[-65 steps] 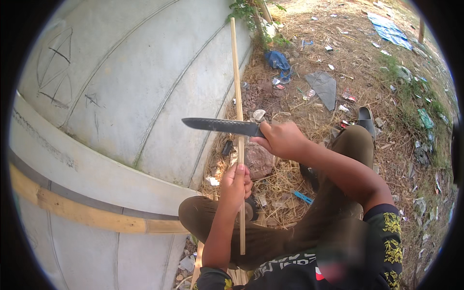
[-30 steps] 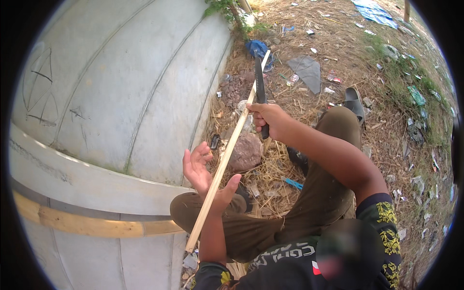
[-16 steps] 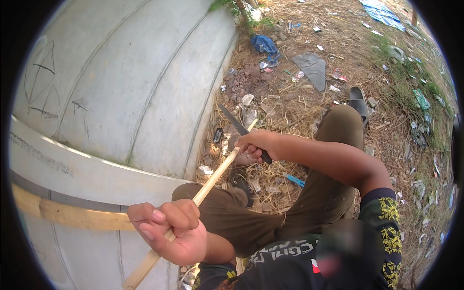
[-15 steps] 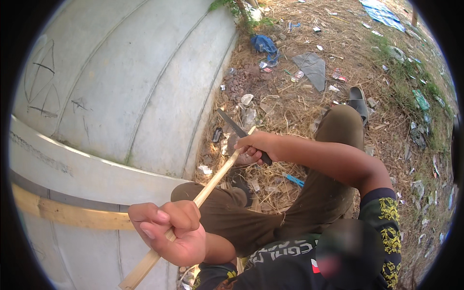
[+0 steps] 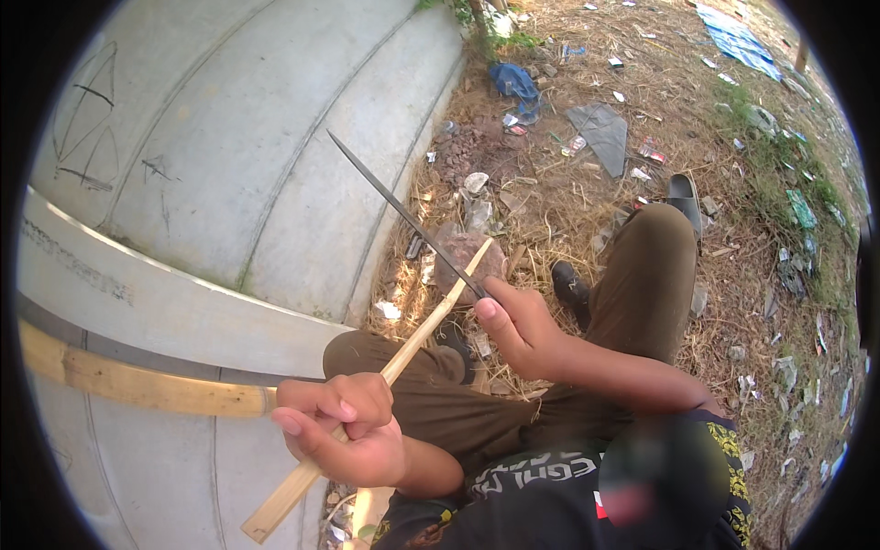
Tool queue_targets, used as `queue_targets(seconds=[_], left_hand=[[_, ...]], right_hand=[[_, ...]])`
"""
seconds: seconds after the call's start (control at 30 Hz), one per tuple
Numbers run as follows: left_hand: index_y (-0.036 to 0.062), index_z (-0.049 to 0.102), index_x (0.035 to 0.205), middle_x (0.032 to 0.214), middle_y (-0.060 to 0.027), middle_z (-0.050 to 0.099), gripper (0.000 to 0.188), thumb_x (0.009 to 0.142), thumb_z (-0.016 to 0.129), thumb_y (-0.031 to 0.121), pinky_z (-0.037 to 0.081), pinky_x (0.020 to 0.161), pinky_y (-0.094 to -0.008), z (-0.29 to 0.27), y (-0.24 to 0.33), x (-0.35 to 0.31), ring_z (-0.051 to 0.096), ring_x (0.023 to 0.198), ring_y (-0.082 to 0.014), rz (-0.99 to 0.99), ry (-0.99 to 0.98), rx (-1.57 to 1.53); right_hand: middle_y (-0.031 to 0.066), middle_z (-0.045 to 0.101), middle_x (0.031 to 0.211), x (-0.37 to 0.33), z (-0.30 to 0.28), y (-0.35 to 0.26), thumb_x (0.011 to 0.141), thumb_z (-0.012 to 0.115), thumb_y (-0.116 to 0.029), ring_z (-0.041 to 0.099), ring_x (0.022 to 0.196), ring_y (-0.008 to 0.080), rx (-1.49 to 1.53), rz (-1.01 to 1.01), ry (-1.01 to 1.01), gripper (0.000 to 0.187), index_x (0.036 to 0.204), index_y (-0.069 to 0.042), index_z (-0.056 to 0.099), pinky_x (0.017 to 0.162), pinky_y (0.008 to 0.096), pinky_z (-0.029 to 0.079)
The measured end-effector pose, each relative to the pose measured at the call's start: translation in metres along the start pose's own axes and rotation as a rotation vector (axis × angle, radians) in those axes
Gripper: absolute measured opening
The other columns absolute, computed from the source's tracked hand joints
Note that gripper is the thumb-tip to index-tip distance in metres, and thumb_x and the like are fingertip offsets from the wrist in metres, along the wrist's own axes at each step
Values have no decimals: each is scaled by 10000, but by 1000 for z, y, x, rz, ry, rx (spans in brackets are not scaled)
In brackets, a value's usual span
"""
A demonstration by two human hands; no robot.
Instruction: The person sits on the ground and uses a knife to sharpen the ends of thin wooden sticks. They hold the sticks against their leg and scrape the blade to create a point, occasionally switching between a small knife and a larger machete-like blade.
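Observation:
My left hand [image 5: 344, 429] is closed round a pale wooden stick [image 5: 422, 335], whose squared near end juts out below the fist. The stick slants away to the upper right and narrows to a tip over a round reddish stone [image 5: 466, 247]. In my right hand [image 5: 521, 330] is a long dark knife [image 5: 394, 203], gripped close to the stick's far part. Its narrow blade points up and left, crossing the stick. Whether the edge touches the wood I cannot tell. The knife's handle is hidden inside the hand.
A grey concrete wall [image 5: 229, 137] rises on the left, with a yellowish bamboo pole [image 5: 147, 380] along it. My bent legs in brown trousers [image 5: 642, 266] flank the work. Dry straw and litter cover the ground, with a blue bag [image 5: 515, 87] and a grey scrap [image 5: 600, 136] farther off.
My right hand has turned and drawn back toward me, so the blade now reaches farther up and left. My left hand has shifted slightly right, still holding the stick.

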State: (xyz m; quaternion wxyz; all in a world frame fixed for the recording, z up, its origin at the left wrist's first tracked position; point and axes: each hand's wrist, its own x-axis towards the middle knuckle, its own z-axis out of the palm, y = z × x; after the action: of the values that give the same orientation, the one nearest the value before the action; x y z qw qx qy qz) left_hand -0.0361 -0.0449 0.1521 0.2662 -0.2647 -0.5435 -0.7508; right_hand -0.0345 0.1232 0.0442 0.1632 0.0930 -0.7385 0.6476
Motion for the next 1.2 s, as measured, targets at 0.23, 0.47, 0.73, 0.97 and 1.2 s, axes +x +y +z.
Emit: queue_targets(seconds=[0.23, 0.47, 0.73, 0.97, 1.2], left_hand=[[90, 411, 823, 486, 44, 237, 415, 1124, 306, 355, 84, 360, -237, -12, 15, 13, 92, 388, -36, 40, -103, -7], [54, 388, 814, 487, 25, 278, 460, 1126, 274, 372, 107, 357, -232, -11, 14, -3, 118, 384, -40, 60, -216, -117], [44, 371, 857, 482, 24, 288, 549, 1104, 236, 515, 126, 365, -232, -13, 17, -9, 160, 408, -36, -22, -365, -88], [41, 372, 847, 484, 23, 294, 585, 1090, 245, 558, 130, 364, -230, -11, 26, -7, 160, 407, -36, 25, -360, -67], [40, 376, 828, 486, 11, 321, 617, 1069, 248, 594, 137, 345, -231, -2, 21, -16, 180, 386, -40, 100, -431, -196]], right_hand=[[127, 463, 610, -18, 2, 26, 1099, 418, -357, 461, 531, 225, 89, 55, 6, 447, 848, 4, 499, 537, 387, 391], [37, 461, 576, -35, 10, 1, 1109, 355, -390, 454, 517, 127, 49, -48, 78, 512, 768, -32, 489, 506, 307, 374], [107, 505, 620, -40, 35, 49, 1084, 404, -496, 487, 595, 170, -44, 530, -31, 640, 748, 36, 524, 597, 374, 435], [91, 515, 624, -48, 26, 7, 1092, 418, -441, 474, 613, 159, 141, 239, 62, 579, 771, 30, 525, 593, 371, 427], [28, 489, 600, -54, 40, 36, 1105, 374, -402, 485, 576, 114, 53, 264, -63, 530, 741, -33, 489, 559, 315, 410]])
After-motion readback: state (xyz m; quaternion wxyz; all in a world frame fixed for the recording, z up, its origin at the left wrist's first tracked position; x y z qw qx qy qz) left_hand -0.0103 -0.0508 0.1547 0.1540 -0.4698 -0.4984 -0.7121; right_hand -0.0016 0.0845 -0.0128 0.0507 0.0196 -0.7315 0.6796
